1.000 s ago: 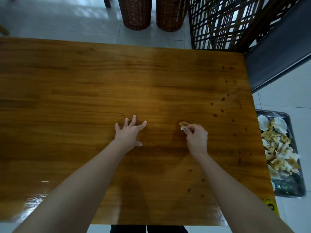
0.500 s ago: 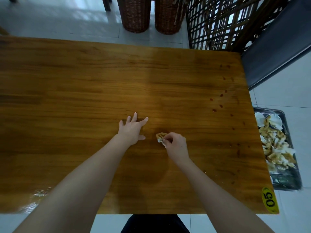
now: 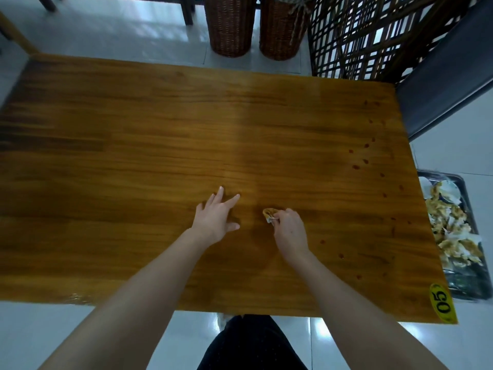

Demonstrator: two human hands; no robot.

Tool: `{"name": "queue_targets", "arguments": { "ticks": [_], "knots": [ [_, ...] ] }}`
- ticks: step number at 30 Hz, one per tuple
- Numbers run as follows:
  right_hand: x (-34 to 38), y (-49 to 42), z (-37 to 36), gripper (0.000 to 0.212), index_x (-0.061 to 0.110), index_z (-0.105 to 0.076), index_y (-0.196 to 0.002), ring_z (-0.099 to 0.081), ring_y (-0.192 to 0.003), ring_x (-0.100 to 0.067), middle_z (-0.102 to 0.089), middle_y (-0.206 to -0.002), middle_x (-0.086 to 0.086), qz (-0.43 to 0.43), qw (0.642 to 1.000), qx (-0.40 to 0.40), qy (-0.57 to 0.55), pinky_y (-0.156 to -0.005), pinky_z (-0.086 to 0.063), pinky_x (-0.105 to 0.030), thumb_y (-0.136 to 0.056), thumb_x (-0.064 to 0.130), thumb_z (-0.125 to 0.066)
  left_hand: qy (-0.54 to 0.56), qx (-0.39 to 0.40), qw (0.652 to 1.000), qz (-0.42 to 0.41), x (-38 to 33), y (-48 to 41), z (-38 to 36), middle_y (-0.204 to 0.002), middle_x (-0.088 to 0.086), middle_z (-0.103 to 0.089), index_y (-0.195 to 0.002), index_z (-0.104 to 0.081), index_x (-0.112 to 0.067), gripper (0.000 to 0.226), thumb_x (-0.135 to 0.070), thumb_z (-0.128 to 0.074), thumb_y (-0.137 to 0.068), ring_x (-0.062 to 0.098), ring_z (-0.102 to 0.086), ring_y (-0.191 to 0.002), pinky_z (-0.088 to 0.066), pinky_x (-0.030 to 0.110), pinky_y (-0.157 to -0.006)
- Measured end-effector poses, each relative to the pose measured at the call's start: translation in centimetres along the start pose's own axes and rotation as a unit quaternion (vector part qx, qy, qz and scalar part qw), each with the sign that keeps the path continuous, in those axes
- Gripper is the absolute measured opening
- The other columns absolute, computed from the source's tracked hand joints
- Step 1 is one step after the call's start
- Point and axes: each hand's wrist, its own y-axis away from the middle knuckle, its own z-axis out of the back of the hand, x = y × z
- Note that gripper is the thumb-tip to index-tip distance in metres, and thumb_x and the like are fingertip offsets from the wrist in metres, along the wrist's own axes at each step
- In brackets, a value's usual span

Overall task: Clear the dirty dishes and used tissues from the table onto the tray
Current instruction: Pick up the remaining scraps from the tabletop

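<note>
The worktop (image 3: 160,156) is honey-brown wood with darker streaked grain and dark red-brown spots (image 3: 356,166) toward its right edge. A yellow oval sticker (image 3: 441,303) at its near right corner bears black "05". The tissue (image 3: 269,213) is white, stained orange-brown. The tray (image 3: 465,198) is dark grey, heaped with white and tan-stained tissues (image 3: 453,236). 2 baskets (image 3: 230,25) beyond the far edge are reddish-brown weave.

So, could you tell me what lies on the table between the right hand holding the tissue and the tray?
In the head view, only bare wood with small reddish spots separates the right hand, holding the tissue, from the tray.
</note>
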Motion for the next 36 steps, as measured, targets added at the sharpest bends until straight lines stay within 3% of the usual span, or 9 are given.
{"name": "queue_targets", "arguments": {
  "ticks": [10, 18, 22, 25, 29, 32, 36],
  "knots": [
    [-3.4, 7.0, 0.0, 0.017, 0.007, -0.068, -0.101, -0.052, -0.086, -0.016, -0.057, -0.096, -0.004, -0.024, 1.0, -0.011, -0.011, -0.074, -0.05, -0.028, -0.095, 0.008, -0.053, -0.016, 0.033, 0.999, -0.032, -1.7, 1.8, -1.9, -0.162, 0.009, 0.004, -0.152, -0.013, -0.036, 0.08, -0.034, -0.063, -0.091, 0.03, -0.003, -0.148, -0.013, 0.053, -0.116],
    [-4.9, 8.8, 0.8, 0.016, 0.008, -0.066, -0.092, -0.056, -0.087, -0.02, -0.06, -0.094, -0.005, -0.026, 0.999, 0.001, -0.031, -0.072, -0.05, -0.033, -0.094, 0.004, -0.051, -0.023, 0.049, 0.996, -0.065, -3.1, 2.8, -3.5, -0.162, 0.009, 0.006, -0.153, -0.014, -0.034, 0.081, -0.034, -0.065, -0.09, 0.03, -0.002, -0.148, -0.011, 0.053, -0.116],
    [-7.0, 6.3, 3.1, 0.017, 0.012, -0.066, -0.098, -0.058, -0.082, -0.016, -0.059, -0.101, -0.003, -0.139, 0.988, -0.052, -0.05, -0.072, -0.054, -0.033, -0.094, 0.004, -0.051, -0.033, 0.049, 0.996, -0.067, -2.8, 3.1, -3.9, -0.161, 0.01, 0.006, -0.153, -0.014, -0.032, 0.08, -0.034, -0.064, -0.09, 0.03, -0.002, -0.148, -0.012, 0.053, -0.117],
    [-9.3, 4.9, 4.8, 0.019, 0.008, -0.067, -0.103, -0.061, -0.087, -0.022, -0.061, -0.107, -0.009, -0.192, 0.979, -0.07, -0.031, -0.073, -0.055, -0.036, -0.093, 0.002, -0.053, -0.033, 0.051, 0.997, -0.056, -2.4, 3.2, -4.3, -0.162, 0.009, 0.006, -0.154, -0.012, -0.032, 0.083, -0.035, -0.065, -0.09, 0.03, -0.002, -0.148, -0.011, 0.053, -0.117],
    [-9.7, 4.6, 5.2, 0.019, 0.006, -0.067, -0.104, -0.062, -0.089, -0.025, -0.061, -0.107, -0.012, -0.183, 0.981, -0.063, -0.009, -0.074, -0.054, -0.034, -0.092, 0.0, -0.054, -0.053, 0.068, 0.995, -0.045, -2.3, 3.1, -5.1, -0.161, 0.009, 0.009, -0.153, -0.004, -0.034, 0.091, -0.041, -0.066, -0.087, 0.031, 0.002, -0.148, -0.008, 0.054, -0.117],
    [-8.5, 6.5, 3.8, 0.017, 0.008, -0.066, -0.099, -0.058, -0.078, -0.016, -0.059, -0.103, -0.007, -0.17, 0.984, -0.052, -0.01, -0.066, -0.05, -0.026, -0.093, 0.002, -0.052, -0.112, 0.086, 0.989, -0.048, -2.7, 3.1, -6.0, -0.16, 0.012, 0.015, -0.152, 0.004, -0.038, 0.099, -0.048, -0.067, -0.084, 0.035, 0.007, -0.147, -0.006, 0.058, -0.115],
    [-7.2, 11.1, 1.6, 0.017, 0.003, -0.069, -0.1, -0.058, -0.08, -0.019, -0.063, -0.097, -0.009, -0.066, 0.996, -0.058, -0.029, -0.07, -0.051, -0.026, -0.092, 0.0, -0.054, -0.154, 0.09, 0.983, -0.039, -3.0, 2.8, -6.5, -0.159, 0.015, 0.019, -0.151, 0.009, -0.037, 0.107, -0.047, -0.071, -0.081, 0.037, 0.01, -0.146, -0.006, 0.059, -0.115]
  ]
}}
